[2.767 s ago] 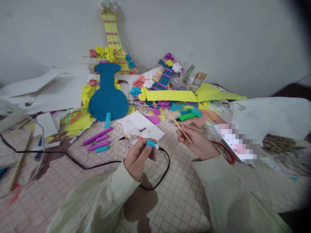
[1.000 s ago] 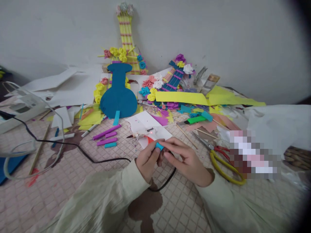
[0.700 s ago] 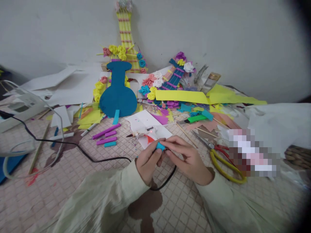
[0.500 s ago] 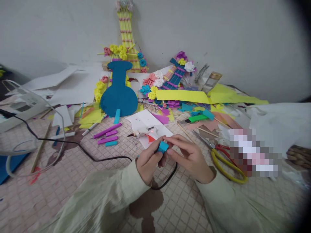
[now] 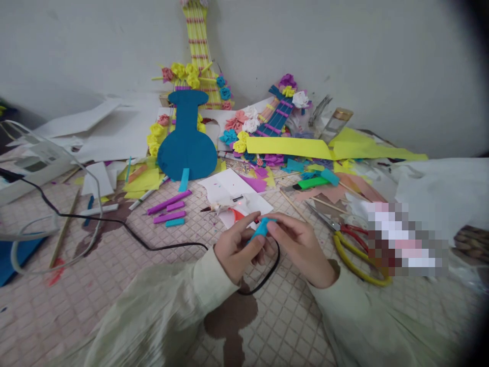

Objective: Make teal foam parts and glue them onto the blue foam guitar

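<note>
A person's left hand (image 5: 237,251) and right hand (image 5: 302,245) pinch a small bright-blue strip (image 5: 262,229) between them, above a grid-patterned table (image 5: 282,326). A glue gun (image 5: 224,206) lies just beyond, on white paper (image 5: 229,182).

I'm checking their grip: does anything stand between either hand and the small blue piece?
Nothing visible does: the left hand and the right hand both touch the small blue piece directly, though its underside is hidden.

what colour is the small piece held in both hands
The small piece is bright blue, seen best in the head view.
</note>
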### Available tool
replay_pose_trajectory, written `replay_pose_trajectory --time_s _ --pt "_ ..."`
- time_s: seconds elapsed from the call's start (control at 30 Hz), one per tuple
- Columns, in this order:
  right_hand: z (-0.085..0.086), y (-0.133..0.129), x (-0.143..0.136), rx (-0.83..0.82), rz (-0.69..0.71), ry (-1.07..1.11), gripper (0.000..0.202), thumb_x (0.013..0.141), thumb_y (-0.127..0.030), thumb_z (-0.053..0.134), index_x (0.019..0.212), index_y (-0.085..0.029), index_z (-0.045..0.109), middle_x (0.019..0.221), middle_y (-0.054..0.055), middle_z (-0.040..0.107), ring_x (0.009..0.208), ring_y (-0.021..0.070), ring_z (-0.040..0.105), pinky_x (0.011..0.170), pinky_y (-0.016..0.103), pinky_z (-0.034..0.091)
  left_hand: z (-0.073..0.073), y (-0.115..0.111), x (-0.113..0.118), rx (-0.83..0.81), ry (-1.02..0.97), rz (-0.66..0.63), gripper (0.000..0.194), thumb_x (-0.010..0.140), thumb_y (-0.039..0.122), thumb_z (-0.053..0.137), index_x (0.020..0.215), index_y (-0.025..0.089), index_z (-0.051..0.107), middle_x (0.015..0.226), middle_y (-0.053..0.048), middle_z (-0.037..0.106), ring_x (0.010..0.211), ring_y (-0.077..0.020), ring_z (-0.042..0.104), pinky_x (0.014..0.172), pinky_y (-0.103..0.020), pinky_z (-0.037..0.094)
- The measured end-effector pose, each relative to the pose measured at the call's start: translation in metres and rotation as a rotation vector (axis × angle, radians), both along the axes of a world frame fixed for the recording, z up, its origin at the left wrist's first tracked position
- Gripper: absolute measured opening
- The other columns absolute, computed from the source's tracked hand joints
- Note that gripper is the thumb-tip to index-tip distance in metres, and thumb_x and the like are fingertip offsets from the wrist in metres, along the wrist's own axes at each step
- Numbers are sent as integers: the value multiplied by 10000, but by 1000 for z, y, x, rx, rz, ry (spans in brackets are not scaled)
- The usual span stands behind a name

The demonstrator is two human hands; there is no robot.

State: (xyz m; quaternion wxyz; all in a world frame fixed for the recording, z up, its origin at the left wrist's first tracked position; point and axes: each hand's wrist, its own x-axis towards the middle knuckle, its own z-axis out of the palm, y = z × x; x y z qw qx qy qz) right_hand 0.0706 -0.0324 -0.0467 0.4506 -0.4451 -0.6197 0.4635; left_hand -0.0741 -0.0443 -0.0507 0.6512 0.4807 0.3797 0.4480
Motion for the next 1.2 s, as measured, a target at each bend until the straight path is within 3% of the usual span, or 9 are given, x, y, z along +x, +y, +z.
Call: replay_pose_trajectory --time_s 0.1,0.27,0.47,0.67,0.8,0.9,1.2 --pt "-1 -1 0 4 -37 -20 258 716 -341 650 924 -187 642 747 20 642 633 136 583 615 282 505 -2 0 1 -12 8 17 640 713 384 603 1230 78 382 588 13 573 433 -79 488 415 -211 379" --pt "1 1 2 13 -142 -66 157 744 -322 616 768 -174 665 771 21 676 716 144 603 667 266 492 -4 -4 1 46 -50 12 615 731 409 592 1221 100 387 627 -9 589 466 -82 501 443 -212 395" --pt "-1 2 3 16 -187 -63 163 756 -329 602 777 -180 663 730 7 666 664 137 599 635 266 488 -1 -6 -5 332 270 87 632 615 341 713 1150 169 424 740 -9 576 555 -98 521 528 -240 449" --pt "1 -3 -2 176 -79 -69 149 786 -259 574 892 -198 659 887 38 639 823 161 585 711 286 484 1 -3 -2 408 308 317 227 696 283 647 874 162 576 754 -36 638 702 -147 594 608 -251 480" --pt "2 -5 -4 105 25 3 170 814 -266 536 927 -216 654 898 31 626 839 157 579 730 289 488 6 -4 -2 432 274 464 200 698 257 652 870 164 610 791 -42 674 749 -155 614 663 -266 493" --pt "1 -6 -5 125 58 -23 182 836 -262 503 912 -225 665 863 26 613 830 156 568 749 293 478 7 -4 -3 455 288 492 189 697 253 655 865 170 633 799 -40 691 768 -165 625 702 -287 500" --pt "-3 -9 -7 442 18 -245 335 813 -107 478 1089 -254 600 936 52 567 882 169 546 763 313 464 4 -5 -4 436 330 504 199 665 248 685 849 174 672 797 -44 709 744 -178 639 712 -303 513"
